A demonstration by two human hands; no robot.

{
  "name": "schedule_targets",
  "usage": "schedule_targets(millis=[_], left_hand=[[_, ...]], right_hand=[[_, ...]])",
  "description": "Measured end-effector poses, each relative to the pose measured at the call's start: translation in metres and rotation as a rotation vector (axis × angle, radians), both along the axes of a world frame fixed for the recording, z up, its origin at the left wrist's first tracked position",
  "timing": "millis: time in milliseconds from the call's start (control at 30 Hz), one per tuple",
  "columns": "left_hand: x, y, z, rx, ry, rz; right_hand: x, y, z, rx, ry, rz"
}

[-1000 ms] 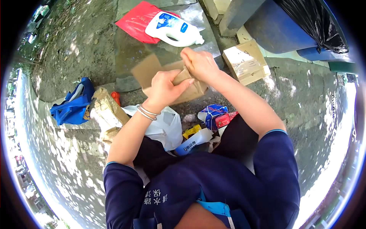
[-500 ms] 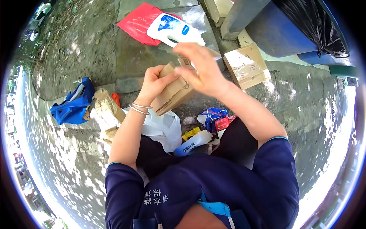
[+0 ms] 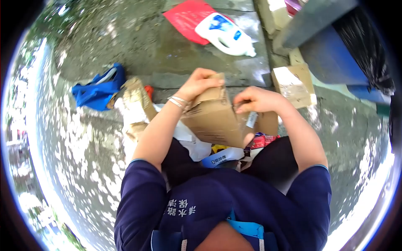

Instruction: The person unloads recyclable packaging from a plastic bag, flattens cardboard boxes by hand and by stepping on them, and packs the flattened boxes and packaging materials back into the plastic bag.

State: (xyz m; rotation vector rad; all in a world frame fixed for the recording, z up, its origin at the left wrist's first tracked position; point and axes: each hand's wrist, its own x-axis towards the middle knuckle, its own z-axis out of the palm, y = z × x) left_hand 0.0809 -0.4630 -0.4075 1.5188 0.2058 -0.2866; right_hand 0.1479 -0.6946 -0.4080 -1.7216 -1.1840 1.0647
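A brown cardboard box [image 3: 211, 121] is held tilted in front of my knees, its flaps loose at the top. My left hand [image 3: 201, 85] is closed on an upright flap at the box's far left corner. My right hand [image 3: 257, 100] has its fingers curled in at the box's right edge, just above a side panel with a white label [image 3: 251, 119]. Exactly what those fingertips pinch is partly hidden. Beneath the box, between my legs, lie a blue-and-white package [image 3: 222, 158] and red packaging [image 3: 264, 141]. A white plastic bag [image 3: 190, 140] rests by my left knee.
A white jug [image 3: 226, 35] lies on a red bag [image 3: 186, 19] on the paving ahead. To the left are a blue bag [image 3: 100, 88] and crumpled cardboard [image 3: 138, 100]. Another cardboard box [image 3: 295, 85] sits right, near a blue bin [image 3: 335, 54] with a black liner.
The box has turned and come closer to me, showing its broad side. My right hand has dropped from above it to its right edge. The view has shifted, too.
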Motion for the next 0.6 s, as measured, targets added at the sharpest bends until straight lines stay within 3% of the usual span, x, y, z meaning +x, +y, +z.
schedule_targets(millis=[67, 100, 167, 267, 300, 367, 400, 433, 500, 600], left_hand=[[0.007, 0.005, -0.022, -0.101, -0.027, -0.146], [0.006, 0.002, -0.016, -0.073, -0.047, -0.184], [0.010, -0.001, -0.038, 0.245, -0.469, -0.341], [0.001, -0.012, -0.021, 0.694, -0.548, -0.430], [0.001, -0.009, -0.025, 0.686, -0.549, -0.429], [0.003, -0.003, -0.037, 1.019, -0.784, -0.384], [0.000, -0.004, -0.027, 1.145, -0.629, -0.490], [-0.001, -0.004, -0.033, 1.122, -0.648, -0.507], [-0.005, -0.010, -0.050, 1.423, -0.729, -0.685], [-0.017, -0.025, -0.046, 1.303, -0.705, -0.707]], right_hand=[[-0.015, 0.005, 0.005, -0.075, -0.042, -0.072], [-0.029, 0.010, 0.003, -0.103, -0.220, -0.140], [-0.043, 0.019, -0.007, -0.142, -0.337, -0.234], [-0.032, 0.020, -0.030, -0.198, -0.323, -0.394], [-0.023, 0.020, -0.037, -0.207, -0.323, -0.393], [-0.002, 0.018, -0.048, -0.521, -0.189, -0.462], [0.000, 0.019, -0.046, -0.537, -0.185, -0.481], [0.000, 0.026, -0.043, -0.578, -0.257, -0.455], [-0.002, 0.035, -0.053, -0.553, -0.358, -0.486], [0.003, 0.044, -0.047, -0.624, -0.310, -0.578]])
